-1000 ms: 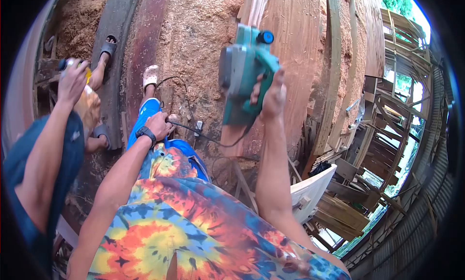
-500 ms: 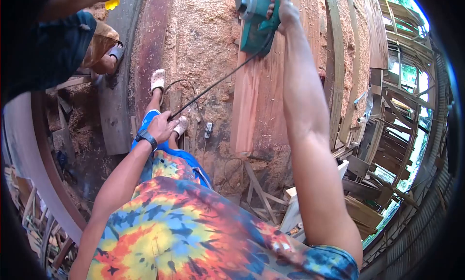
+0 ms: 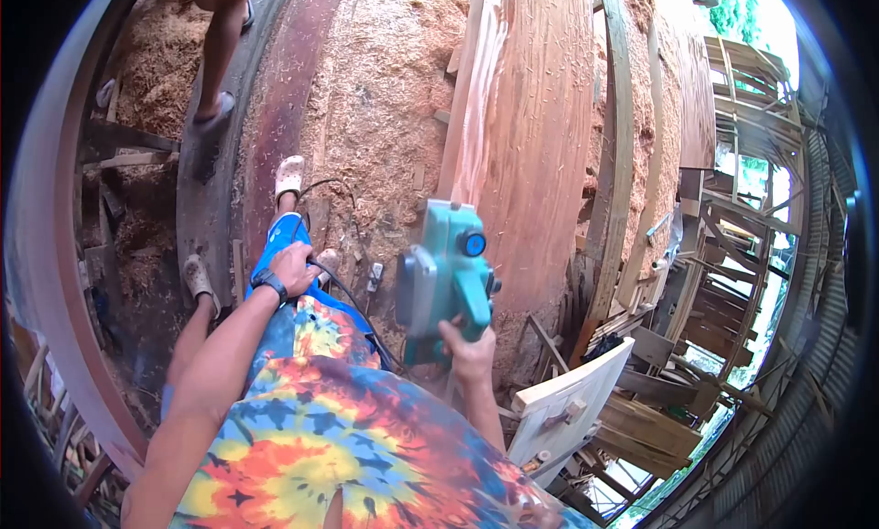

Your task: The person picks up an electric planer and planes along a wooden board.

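The right hand [image 3: 472, 348] is closed round the rear handle of a green planer [image 3: 446, 271], which sits just ahead of that hand, over the near end of a wide reddish plank [image 3: 545, 163]; whether its sole touches the wood is hard to judge from this angle. The left hand [image 3: 295, 268] lies over the blue shorts [image 3: 279, 239], its fingers curled round a black cord [image 3: 348, 294] that loops across toward the planer. A dark watch [image 3: 269, 283] circles the wrist behind the left hand. Below both hands spreads a tie-dye shirt [image 3: 311, 465], and right of the right hand leans a pale wooden panel [image 3: 575, 396].

Between the hands, slightly forward, a small white block [image 3: 374, 275] lies on the ground. Ahead of the left hand is a pale clog [image 3: 289, 175], with wood shavings [image 3: 385, 80] beyond it. Forward and left of the left hand stands a co-worker's leg [image 3: 221, 53]. The plank runs away ahead of the right hand, narrow timbers [image 3: 618, 154] lying to its right. Farthest off, right of the right hand, are stacked boards [image 3: 728, 305] and corrugated sheeting [image 3: 829, 364].
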The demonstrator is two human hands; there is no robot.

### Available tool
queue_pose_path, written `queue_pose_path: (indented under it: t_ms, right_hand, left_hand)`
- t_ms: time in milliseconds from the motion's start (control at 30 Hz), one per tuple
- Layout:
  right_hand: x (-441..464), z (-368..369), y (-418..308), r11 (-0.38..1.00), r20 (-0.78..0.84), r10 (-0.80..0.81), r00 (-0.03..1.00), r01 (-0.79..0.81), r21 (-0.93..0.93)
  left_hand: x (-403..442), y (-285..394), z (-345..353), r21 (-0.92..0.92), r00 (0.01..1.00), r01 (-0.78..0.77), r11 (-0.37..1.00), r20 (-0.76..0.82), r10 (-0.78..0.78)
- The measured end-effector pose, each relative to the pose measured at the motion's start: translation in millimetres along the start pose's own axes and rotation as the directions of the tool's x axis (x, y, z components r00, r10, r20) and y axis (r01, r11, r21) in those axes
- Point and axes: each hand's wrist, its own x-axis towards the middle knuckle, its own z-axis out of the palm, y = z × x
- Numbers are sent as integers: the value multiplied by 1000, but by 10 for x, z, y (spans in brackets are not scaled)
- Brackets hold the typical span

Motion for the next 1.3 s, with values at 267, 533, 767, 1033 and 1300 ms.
queue_pose_path:
  t_ms: [267,533,767,1033,1300]
  right_hand:
    - [681,193,-632,999,37,-36,999,35,8]
    - [2691,595,-1940,978,151,-206,967,206,15]
    - [4616,1114,-3410,979,165,-190,968,199,-42]
    - [4892,1165,-3662,995,236,-41,971,20,93]
    - [2725,632,-1936,971,162,-233,959,221,92]
  left_hand:
    - [305,192,-73,-7,999,24,1000,26,-23]
    - [649,217,-428,-134,994,-4,991,-111,-11]
    - [863,636,-1019,-372,990,-23,928,-138,-30]
    - [923,635,-940,-320,996,23,947,-78,-50]
    - [400,-126,-689,-120,989,93,988,-101,-105]
